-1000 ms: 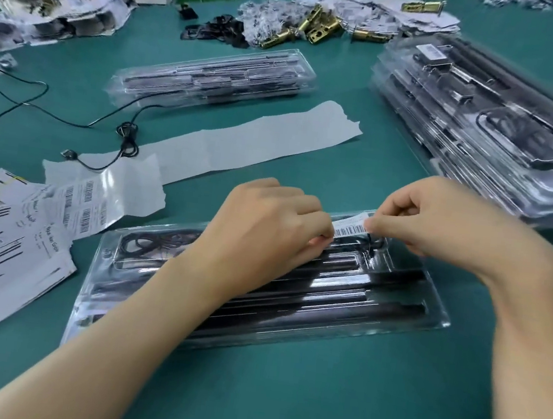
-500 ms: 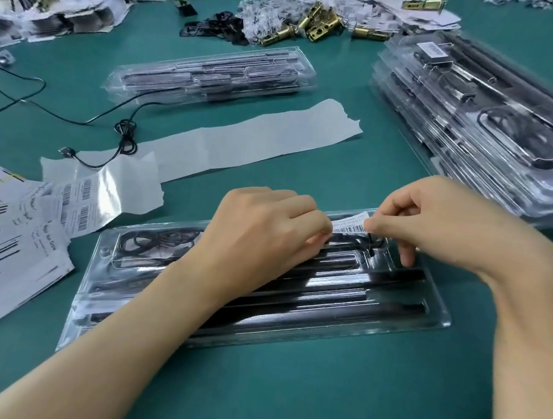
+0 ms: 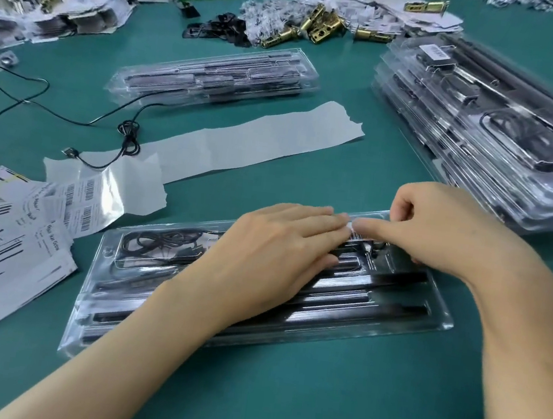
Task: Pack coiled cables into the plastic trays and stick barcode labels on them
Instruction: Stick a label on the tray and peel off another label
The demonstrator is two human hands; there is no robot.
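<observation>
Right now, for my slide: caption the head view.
Left hand flattens barcode label onto plastic tray; right hand holds its end.

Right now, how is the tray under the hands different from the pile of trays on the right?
The near tray lies alone; the pile is many trays stacked. The left hand and right hand hold a barcode label down on the near tray; nobody touches the pile. Both are clear plastic with dark parts inside.

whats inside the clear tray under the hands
A coiled black cable sits in the tray's left compartment, and long dark bars run along it. The left hand and forearm cover the middle; the right hand covers the part by the barcode label.
</observation>
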